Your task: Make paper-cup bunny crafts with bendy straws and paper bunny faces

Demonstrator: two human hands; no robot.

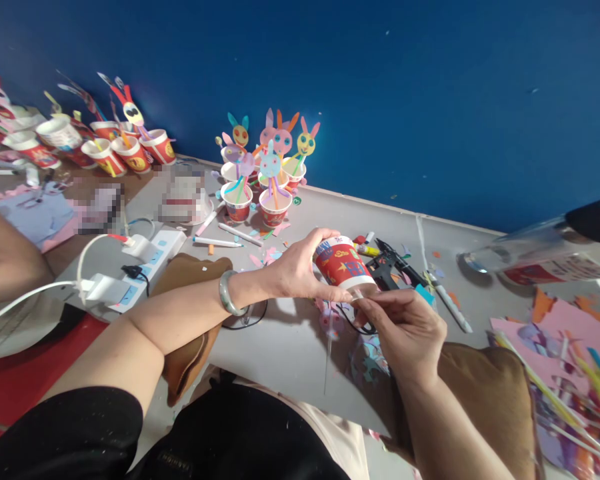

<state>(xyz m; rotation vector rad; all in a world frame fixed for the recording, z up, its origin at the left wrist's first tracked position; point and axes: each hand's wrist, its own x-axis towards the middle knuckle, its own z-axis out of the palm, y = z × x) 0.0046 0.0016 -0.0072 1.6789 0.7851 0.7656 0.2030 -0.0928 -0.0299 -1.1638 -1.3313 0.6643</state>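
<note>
My left hand (300, 268) grips a red printed paper cup (344, 263), thumb near one end and fingers on the other. The cup is held tilted above the table. Close against its lower end, the fingertips of my right hand (405, 327) are pinched together; a small pale bit shows there, too small to name. A thin clear strand (329, 357) hangs below the cup. Behind my right hand lies a black glue gun (393, 261), partly hidden. Under the cup, a pink paper piece (330, 321) is half covered by my hands.
Cups with paper bunny faces (275, 207) stand by the blue wall; more cups (130, 155) are at left. A power strip (153, 270), brown cushions (485, 400), markers (217, 242), a clear bottle (540, 247) and paper scraps surround me. Another person's arm (10, 247) is at left.
</note>
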